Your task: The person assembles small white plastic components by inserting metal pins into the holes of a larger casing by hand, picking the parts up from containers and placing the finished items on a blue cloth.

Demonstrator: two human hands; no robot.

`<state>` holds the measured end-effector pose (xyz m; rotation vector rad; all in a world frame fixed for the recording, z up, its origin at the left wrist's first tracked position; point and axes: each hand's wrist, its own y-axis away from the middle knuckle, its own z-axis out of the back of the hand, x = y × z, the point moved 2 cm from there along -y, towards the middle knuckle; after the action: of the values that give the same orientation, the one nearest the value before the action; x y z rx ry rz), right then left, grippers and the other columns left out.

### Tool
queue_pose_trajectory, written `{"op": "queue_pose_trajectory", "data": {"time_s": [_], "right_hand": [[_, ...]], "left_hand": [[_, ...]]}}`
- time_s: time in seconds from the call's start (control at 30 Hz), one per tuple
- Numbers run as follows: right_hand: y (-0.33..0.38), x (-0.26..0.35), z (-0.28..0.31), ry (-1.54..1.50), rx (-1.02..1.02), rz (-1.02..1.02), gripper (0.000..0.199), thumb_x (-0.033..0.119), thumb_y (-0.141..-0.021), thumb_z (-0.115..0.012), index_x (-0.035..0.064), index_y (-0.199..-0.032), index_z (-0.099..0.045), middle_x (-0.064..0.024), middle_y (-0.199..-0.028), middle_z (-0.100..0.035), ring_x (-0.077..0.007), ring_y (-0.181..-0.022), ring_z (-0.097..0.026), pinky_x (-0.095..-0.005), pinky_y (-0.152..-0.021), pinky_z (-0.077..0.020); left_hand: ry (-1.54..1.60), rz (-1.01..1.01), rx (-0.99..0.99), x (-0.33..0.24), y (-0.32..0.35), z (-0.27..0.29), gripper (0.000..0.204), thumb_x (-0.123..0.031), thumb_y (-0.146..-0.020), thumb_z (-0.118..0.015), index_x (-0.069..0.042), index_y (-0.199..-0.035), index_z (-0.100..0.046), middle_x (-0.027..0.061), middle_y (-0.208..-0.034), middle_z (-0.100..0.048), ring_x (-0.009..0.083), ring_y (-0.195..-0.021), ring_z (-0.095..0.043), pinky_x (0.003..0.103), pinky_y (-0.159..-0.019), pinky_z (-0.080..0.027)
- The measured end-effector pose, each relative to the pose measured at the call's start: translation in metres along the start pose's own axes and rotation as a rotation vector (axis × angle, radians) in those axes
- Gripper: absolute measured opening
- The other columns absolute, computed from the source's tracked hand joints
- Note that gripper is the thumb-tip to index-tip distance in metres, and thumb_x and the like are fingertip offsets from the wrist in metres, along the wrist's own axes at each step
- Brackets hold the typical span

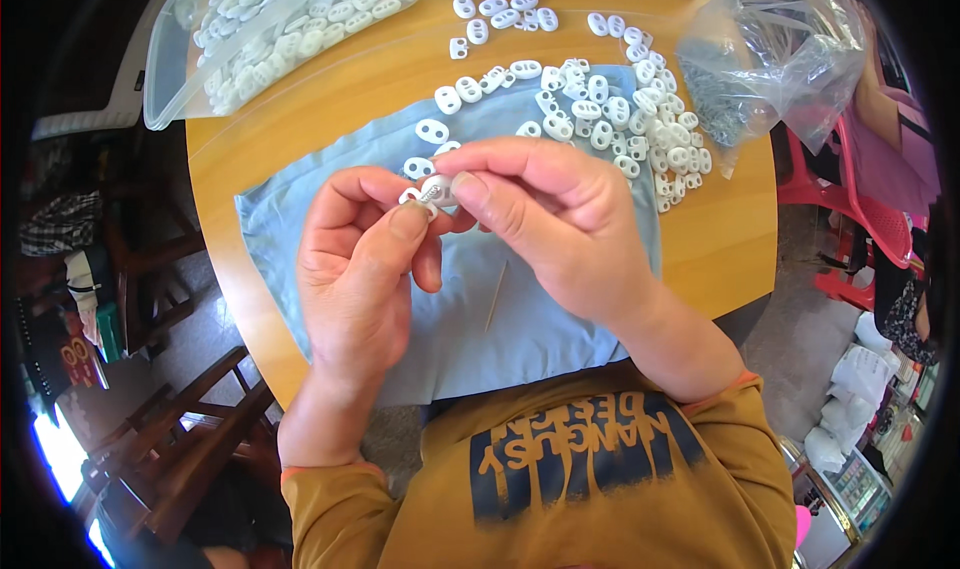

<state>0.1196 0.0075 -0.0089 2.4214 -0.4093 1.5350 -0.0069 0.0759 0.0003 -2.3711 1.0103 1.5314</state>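
My left hand [352, 269] pinches a small white plastic cord lock piece [409, 197] between thumb and fingers, above the blue cloth [560, 314]. A short metal coil spring [429, 195] shows at that piece. My right hand [565, 209] closes its thumb and forefinger on a rounded white cord lock part [438, 183] right beside the spring. The fingertips partly hide how these parts meet. Just beyond my hands lie loose white two-hole cord locks [432, 131]. A thin wooden stick [496, 297] rests on the cloth below my right hand.
A clear plastic tub [160, 74] of white pieces stands at the far left. A pile of cord locks [680, 139] lies right of centre, near a clear bag [790, 44] with grey contents. Another person's arm [880, 119] and a red chair [870, 214] are at the right.
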Motion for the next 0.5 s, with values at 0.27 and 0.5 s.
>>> {"op": "queue_pose_trajectory", "data": {"time_s": [0.27,0.5], "right_hand": [[-0.0002,0.0040,0.0027,0.096,0.033,0.055,0.015,0.005,-0.084,-0.058,-0.0035,-0.096,-0.061,-0.0046,-0.083,-0.064,-0.0082,-0.073,-0.059,-0.0214,-0.063,-0.0474],[-0.0025,0.0077,0.0064,-0.209,-0.014,-0.214,0.017,0.007,-0.084,-0.060,-0.0037,-0.097,-0.059,-0.0084,-0.086,-0.063,-0.0138,-0.079,-0.062,-0.0246,-0.067,-0.0514]], "left_hand": [[0.033,-0.035,0.016,-0.0002,-0.0002,-0.0005,0.010,-0.004,-0.084,-0.053,-0.003,-0.094,-0.050,0.0100,-0.079,-0.061,0.0103,-0.053,-0.049,0.021,-0.050,-0.039],[-0.117,-0.050,-0.022,-0.0020,0.0041,0.0018,0.012,-0.002,-0.083,-0.056,-0.001,-0.093,-0.050,0.0105,-0.080,-0.060,0.0096,-0.057,-0.051,0.021,-0.052,-0.042]]}}
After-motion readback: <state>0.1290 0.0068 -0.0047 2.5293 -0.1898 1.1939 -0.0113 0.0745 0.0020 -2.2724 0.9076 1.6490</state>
